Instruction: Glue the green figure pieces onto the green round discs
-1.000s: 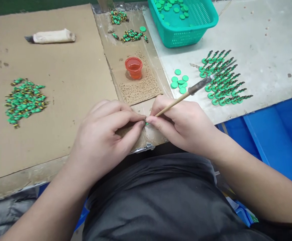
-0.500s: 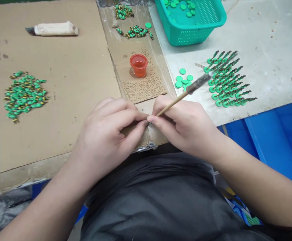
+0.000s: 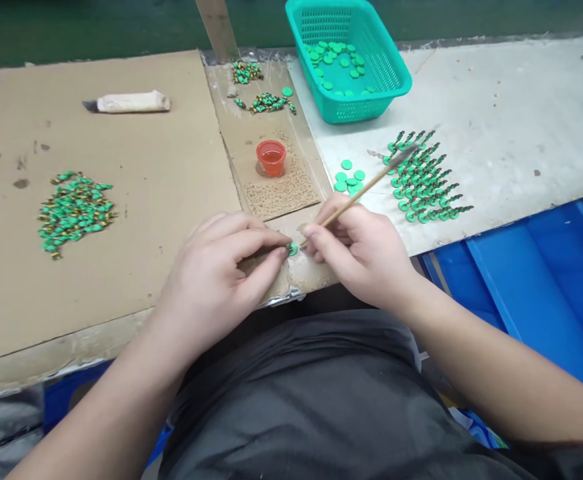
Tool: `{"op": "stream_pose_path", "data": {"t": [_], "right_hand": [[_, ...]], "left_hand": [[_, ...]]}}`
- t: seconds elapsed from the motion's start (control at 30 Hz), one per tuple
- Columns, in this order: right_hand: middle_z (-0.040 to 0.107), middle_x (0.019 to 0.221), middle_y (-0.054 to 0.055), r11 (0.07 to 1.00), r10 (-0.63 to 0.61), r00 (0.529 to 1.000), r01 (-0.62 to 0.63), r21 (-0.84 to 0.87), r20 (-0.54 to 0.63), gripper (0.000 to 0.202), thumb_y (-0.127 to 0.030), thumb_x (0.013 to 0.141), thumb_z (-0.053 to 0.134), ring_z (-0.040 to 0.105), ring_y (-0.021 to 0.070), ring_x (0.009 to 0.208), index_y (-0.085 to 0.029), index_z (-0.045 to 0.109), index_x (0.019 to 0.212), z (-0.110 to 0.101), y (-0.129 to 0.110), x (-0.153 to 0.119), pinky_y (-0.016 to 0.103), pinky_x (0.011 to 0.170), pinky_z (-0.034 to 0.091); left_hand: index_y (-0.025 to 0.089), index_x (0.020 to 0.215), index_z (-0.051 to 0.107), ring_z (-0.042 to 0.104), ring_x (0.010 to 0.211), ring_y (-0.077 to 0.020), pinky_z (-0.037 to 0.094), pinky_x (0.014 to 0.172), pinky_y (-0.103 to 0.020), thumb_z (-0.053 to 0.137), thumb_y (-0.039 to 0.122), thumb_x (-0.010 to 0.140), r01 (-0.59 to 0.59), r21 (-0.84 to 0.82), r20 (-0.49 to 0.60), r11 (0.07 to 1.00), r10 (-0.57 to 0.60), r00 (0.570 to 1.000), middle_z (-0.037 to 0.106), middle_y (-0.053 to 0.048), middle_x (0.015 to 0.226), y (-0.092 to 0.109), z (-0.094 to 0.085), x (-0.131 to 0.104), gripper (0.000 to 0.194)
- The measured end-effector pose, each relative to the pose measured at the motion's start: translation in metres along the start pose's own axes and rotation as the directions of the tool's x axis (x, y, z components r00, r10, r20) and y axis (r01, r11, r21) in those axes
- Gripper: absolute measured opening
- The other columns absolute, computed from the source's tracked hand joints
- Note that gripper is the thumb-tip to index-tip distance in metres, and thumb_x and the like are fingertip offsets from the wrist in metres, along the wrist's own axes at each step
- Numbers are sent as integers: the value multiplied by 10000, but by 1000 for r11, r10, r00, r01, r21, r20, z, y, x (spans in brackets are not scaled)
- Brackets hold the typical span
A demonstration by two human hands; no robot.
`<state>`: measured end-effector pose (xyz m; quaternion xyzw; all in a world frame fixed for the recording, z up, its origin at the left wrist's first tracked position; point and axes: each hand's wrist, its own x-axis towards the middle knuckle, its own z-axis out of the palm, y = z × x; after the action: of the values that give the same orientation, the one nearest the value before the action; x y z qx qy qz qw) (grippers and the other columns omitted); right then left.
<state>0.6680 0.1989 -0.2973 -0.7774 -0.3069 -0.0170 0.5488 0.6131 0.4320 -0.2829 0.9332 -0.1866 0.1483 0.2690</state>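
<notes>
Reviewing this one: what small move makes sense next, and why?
Probably let the right hand take the green disc by its rim and set it at the near row of disc-mounted pieces. The left hand's fingertips pinch a small dark part at the disc, much like those pieces, though whether it is firmly fixed cannot be seen.

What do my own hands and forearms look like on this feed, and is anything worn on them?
The left hand and right hand are bare: no gloves, rings or watch in sight. The left forearm and right forearm are uncovered where visible. Dark cloth shows beside the right one, possibly a sleeve.
</notes>
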Motion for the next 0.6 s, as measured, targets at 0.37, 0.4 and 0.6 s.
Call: {"op": "stream_pose_path", "data": {"t": [0.37,0.4,0.6], "right_hand": [[774,940,28,998,-38,998,35,-60,-46,223,-313,1142,685,728,176,830,-219,675,940,-7,3,-7,305,802,566],[773,942,26,996,-54,998,52,-67,-33,223,-310,1147,684,723,173,827,-216,681,944,-8,3,-6,301,806,562],[781,995,22,964,-231,967,243,-108,112,175,-262,1178,640,714,180,873,-222,687,1014,-7,5,3,302,861,561]], "left_hand": [[295,1086,763,722,970,-238,528,883,-437,727,389,1091,-12,24,22,1000,12,1000,775,-19,1027,-2,1,1,101],[306,1113,781,728,981,-238,533,903,-441,719,367,1094,-13,13,28,1000,12,1000,782,-17,1044,-2,1,1,89],[356,1150,829,729,970,-214,539,885,-423,737,301,1085,-5,-19,3,1000,5,1000,770,16,1029,0,-1,0,127]]}}
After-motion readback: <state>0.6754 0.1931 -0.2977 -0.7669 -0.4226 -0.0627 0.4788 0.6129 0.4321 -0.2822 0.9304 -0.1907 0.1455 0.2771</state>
